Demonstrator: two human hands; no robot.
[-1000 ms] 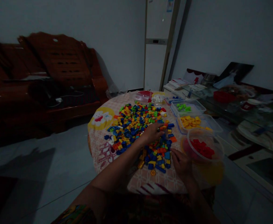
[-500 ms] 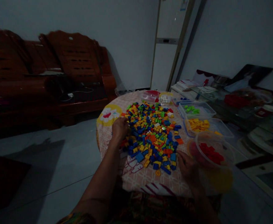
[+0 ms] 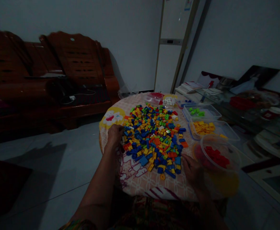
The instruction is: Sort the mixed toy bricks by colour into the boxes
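Note:
A wide heap of small toy building bricks [image 3: 151, 137] in blue, yellow, orange, green and red covers the middle of a round table. At the left edge of the heap is my left hand [image 3: 114, 136], its fingers drawn together; what they hold, if anything, cannot be made out. My right hand [image 3: 194, 171] rests low at the heap's right side, fingers curled and pressed together, close to a blue brick [image 3: 177, 160]. Any piece inside it is hidden. Just beyond it stands a round clear tub [image 3: 234, 159] with red bricks [image 3: 216, 157].
Clear trays with yellow bricks [image 3: 203, 127] and green bricks [image 3: 197, 112] line the table's right side. White pieces [image 3: 169, 101] sit in a container at the back. The table has a patterned cloth [image 3: 162, 188]. A wooden sofa [image 3: 77, 60] is left; a cluttered glass-topped stand is right.
My left hand has moved left and slightly down, away from the heap's inner part to its outer edge, uncovering bricks there. My right hand has stayed almost still.

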